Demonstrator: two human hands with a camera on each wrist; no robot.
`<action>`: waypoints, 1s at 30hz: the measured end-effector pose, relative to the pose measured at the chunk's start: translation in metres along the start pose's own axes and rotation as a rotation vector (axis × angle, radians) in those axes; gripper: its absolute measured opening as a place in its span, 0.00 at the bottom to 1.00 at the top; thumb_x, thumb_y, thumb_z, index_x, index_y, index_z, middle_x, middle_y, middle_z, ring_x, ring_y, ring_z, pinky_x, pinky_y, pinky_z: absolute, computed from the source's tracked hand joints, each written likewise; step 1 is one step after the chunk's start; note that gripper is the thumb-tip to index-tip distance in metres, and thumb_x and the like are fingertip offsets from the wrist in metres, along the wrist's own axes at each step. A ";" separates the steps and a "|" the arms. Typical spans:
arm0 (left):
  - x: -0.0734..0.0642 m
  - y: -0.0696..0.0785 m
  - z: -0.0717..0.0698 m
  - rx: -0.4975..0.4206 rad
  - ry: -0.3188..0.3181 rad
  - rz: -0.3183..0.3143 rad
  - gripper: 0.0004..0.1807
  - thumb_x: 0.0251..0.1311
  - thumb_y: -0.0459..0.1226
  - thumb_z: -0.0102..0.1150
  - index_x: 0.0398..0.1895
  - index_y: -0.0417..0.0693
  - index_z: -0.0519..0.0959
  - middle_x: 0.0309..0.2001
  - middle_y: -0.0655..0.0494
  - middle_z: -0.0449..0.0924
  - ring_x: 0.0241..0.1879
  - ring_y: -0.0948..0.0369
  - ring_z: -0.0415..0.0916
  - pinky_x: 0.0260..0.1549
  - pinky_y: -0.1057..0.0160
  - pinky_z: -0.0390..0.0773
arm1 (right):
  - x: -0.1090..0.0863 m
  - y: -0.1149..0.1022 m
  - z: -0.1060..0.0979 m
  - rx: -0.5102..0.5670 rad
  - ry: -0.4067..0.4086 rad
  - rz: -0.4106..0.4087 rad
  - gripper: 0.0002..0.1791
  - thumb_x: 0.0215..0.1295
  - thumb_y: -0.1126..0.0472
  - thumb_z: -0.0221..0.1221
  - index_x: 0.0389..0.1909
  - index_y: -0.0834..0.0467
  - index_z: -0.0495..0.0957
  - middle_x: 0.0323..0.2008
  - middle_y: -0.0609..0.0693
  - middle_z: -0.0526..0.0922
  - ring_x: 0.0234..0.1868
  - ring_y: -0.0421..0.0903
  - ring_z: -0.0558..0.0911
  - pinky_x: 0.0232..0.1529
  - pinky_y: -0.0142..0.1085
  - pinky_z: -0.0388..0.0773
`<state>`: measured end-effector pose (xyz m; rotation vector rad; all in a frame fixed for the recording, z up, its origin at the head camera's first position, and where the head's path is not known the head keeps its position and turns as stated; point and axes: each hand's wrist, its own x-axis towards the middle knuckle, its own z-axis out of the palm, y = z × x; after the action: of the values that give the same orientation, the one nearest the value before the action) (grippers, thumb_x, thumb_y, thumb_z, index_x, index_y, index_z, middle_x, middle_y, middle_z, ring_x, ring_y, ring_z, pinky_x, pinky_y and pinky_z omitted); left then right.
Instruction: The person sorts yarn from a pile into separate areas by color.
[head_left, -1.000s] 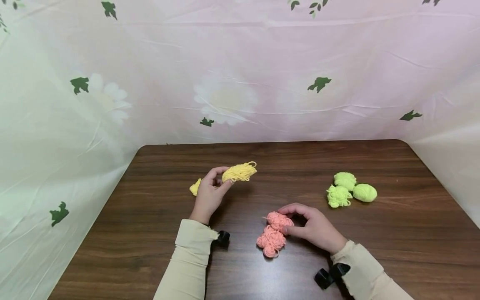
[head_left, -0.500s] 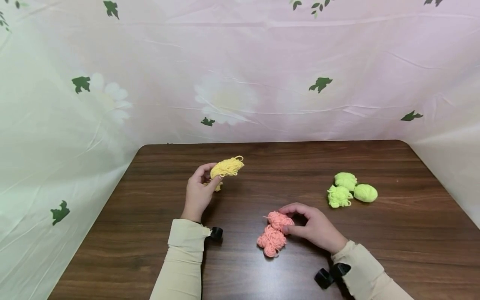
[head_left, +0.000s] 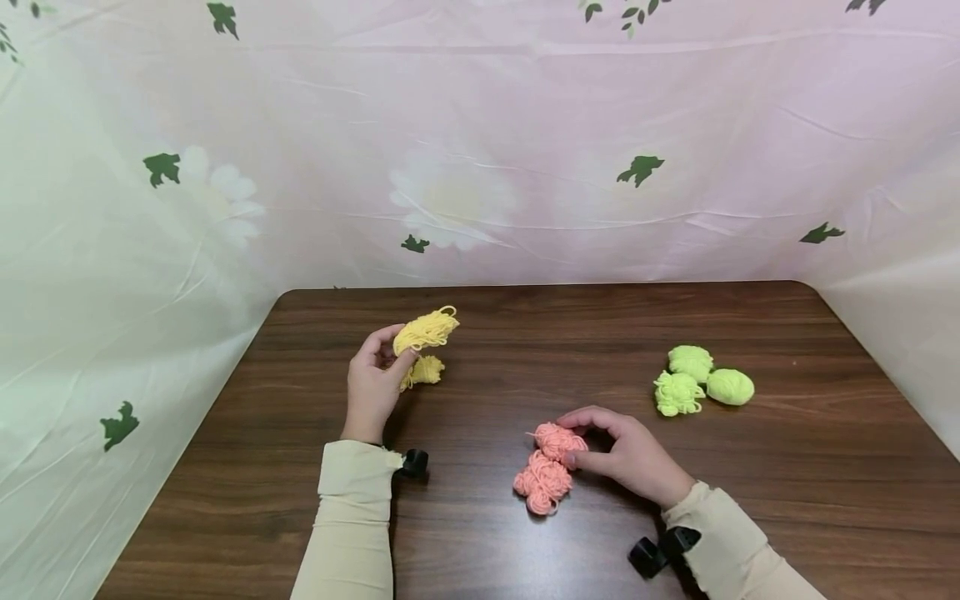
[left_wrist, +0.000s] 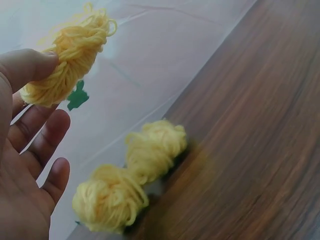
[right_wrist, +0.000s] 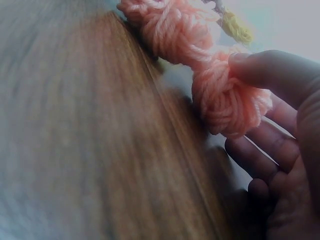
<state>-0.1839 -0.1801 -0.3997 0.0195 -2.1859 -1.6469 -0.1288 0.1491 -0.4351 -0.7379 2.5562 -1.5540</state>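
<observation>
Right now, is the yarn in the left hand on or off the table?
Off: the left hand pinches the yarn above the table, with backdrop behind it.

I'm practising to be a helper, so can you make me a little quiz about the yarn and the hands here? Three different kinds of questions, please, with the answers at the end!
1. How many green yarn balls lie together on the table?
2. True or false: the left hand lies flat on the table.
3. Which colour yarn does the right hand hold? a) green b) yellow c) pink

Key:
1. Three.
2. False: it holds yellow yarn up above the table.
3. c, the pink yarn.
</observation>
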 end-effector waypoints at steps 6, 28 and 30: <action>0.000 0.000 -0.008 0.006 0.031 -0.002 0.18 0.55 0.30 0.62 0.50 0.41 0.76 0.35 0.44 0.77 0.33 0.50 0.71 0.26 0.73 0.70 | 0.000 0.019 0.002 -0.013 -0.002 -0.008 0.19 0.52 0.53 0.68 0.46 0.44 0.79 0.44 0.37 0.80 0.45 0.39 0.78 0.46 0.35 0.72; 0.012 -0.049 -0.029 0.057 0.163 0.007 0.18 0.53 0.37 0.66 0.49 0.52 0.78 0.36 0.54 0.78 0.30 0.60 0.70 0.27 0.71 0.70 | 0.000 -0.006 -0.001 0.002 -0.006 0.022 0.18 0.51 0.59 0.69 0.45 0.53 0.79 0.42 0.43 0.82 0.45 0.43 0.78 0.47 0.38 0.72; 0.012 -0.050 -0.030 0.055 0.173 -0.002 0.18 0.53 0.37 0.66 0.49 0.51 0.78 0.37 0.54 0.77 0.31 0.61 0.70 0.28 0.70 0.70 | 0.000 -0.006 -0.001 0.002 -0.007 0.026 0.18 0.51 0.59 0.69 0.45 0.53 0.79 0.42 0.43 0.82 0.45 0.43 0.78 0.48 0.38 0.72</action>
<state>-0.1963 -0.2263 -0.4353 0.1732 -2.0995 -1.5259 -0.1266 0.1477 -0.4294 -0.7054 2.5482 -1.5441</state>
